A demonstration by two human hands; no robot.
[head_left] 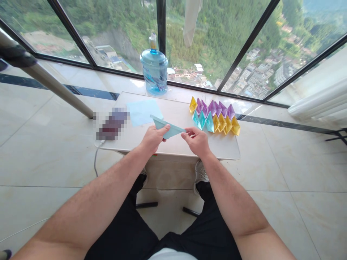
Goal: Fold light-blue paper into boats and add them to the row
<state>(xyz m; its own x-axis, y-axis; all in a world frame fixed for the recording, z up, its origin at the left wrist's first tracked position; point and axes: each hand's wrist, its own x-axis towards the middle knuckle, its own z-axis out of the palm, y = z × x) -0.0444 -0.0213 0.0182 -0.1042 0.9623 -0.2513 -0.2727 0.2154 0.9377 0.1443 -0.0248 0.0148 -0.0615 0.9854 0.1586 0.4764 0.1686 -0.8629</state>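
Note:
A light-blue sheet folded into a triangular paper shape [171, 129] is held in the air above the near part of the table, its long edge uppermost. My left hand [154, 137] pinches it at the left, thumb on the front face, other fingers mostly hidden behind. At its right corner my right hand [196, 140] grips the tip between thumb and fingers. Flat on the table behind my left hand lies light-blue paper [142, 111]. To the right, folded paper boats stand in two rows: purple boats [217, 107], turquoise boats [202, 120] and yellow boats [227, 124].
The white table [176, 104] stands before a large window. Behind it is a blue water jug [154, 70]. At the table's left lies a blurred-out object [113, 124] with a cable [96, 159]. A slanting pole [62, 88] rises at the left.

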